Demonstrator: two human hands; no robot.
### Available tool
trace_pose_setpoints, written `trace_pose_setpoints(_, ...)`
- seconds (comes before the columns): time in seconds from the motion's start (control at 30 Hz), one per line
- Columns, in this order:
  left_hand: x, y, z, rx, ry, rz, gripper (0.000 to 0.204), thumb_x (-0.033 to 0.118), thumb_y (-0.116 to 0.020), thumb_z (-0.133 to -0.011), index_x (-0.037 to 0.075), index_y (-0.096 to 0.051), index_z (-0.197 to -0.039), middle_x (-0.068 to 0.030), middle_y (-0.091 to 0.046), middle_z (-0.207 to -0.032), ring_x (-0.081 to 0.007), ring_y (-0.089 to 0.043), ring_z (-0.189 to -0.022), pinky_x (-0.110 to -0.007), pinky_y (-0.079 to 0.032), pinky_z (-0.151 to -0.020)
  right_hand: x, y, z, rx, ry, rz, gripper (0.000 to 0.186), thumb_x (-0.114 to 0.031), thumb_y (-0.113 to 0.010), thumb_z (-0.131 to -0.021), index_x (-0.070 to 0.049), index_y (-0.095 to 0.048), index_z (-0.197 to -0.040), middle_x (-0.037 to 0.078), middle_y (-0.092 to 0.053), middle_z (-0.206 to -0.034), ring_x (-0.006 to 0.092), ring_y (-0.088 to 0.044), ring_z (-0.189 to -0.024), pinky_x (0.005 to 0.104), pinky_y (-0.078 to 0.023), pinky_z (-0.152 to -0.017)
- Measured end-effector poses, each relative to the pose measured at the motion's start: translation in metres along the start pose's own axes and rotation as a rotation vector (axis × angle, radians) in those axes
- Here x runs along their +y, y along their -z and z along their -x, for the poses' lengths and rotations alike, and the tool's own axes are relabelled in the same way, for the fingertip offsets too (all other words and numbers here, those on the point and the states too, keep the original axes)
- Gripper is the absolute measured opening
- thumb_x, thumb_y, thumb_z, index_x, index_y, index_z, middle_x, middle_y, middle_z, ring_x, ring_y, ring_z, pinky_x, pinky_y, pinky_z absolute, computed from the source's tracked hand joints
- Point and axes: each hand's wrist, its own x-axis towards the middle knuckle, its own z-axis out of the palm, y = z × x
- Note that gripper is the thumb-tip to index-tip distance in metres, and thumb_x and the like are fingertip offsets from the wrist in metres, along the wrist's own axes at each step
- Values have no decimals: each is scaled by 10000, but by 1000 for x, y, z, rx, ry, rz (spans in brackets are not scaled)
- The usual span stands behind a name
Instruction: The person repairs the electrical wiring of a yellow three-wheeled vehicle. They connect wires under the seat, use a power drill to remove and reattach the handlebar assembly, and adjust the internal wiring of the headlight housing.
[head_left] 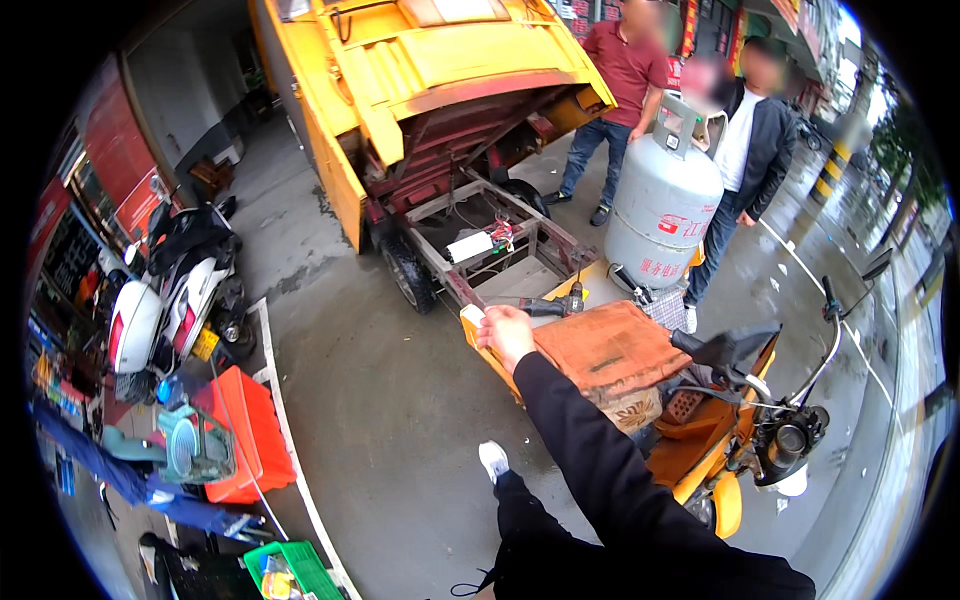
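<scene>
My right hand [505,330] is closed on a small white object [474,314] at the front left corner of a yellow three-wheeler's seat section. Beside it lie a cordless drill [567,303] and an orange-brown seat pad [610,350]. Behind, the yellow cargo box [440,60] is tipped up, exposing the metal chassis [431,214] with a silver box [470,247] and loose wires. A grey gas cylinder [660,205] stands on the vehicle, right of the drill. The handlebar [830,335] is at the right. My left hand is out of view.
Two people [615,75] [750,140] stand beyond the cylinder. Parked scooters [150,325] line the left, with a red plastic crate [250,430] and a green basket [305,570] lower down. A striped pole [832,165] stands at the far right. My white shoe [494,458] is on wet pavement.
</scene>
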Motion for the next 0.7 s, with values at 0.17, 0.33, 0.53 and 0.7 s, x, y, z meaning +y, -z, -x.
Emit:
trace_pose_setpoints(0.17,28,-5,-130,-113,37,-46,143,139,-622,-899,1,-605,-931,-126,-658,-924,-254,-604,-871,-417,-526,-841,87,124,-230,529,-206,482,315,-207,-615,-875,62,-623,-1039,198,-677,-979,328,-677,-892,407,-553,-729)
trace_pose_setpoints(0.33,35,38,-217,-163,285,-123,137,133,-626,-897,2,-603,-930,-121,-654,-923,-253,-599,-870,-420,-525,-844,166,192,-307,841,-483,730,491,-429,-628,-862,-2,-671,-1100,212,-661,-1145,342,-626,-1095,386,-494,-922)
trace_pose_setpoints(0.53,53,83,-275,-167,441,-154,130,125,-630,-894,4,-600,-928,-115,-650,-923,-251,-593,-870,-423,-524,-848,180,211,-336,1135,-650,472,616,-449,-729,-774,21,-587,-1146,211,-666,-1092,341,-643,-1050,410,-512,-882)
trace_pose_setpoints(0.7,50,116,-306,-161,434,-178,124,119,-634,-892,5,-597,-926,-111,-646,-922,-250,-588,-869,-426,-523,-851,168,198,-352,1234,-536,-49,530,-423,-663,-818,-14,-598,-1148,123,-648,-1027,281,-618,-955,466,-516,-738)
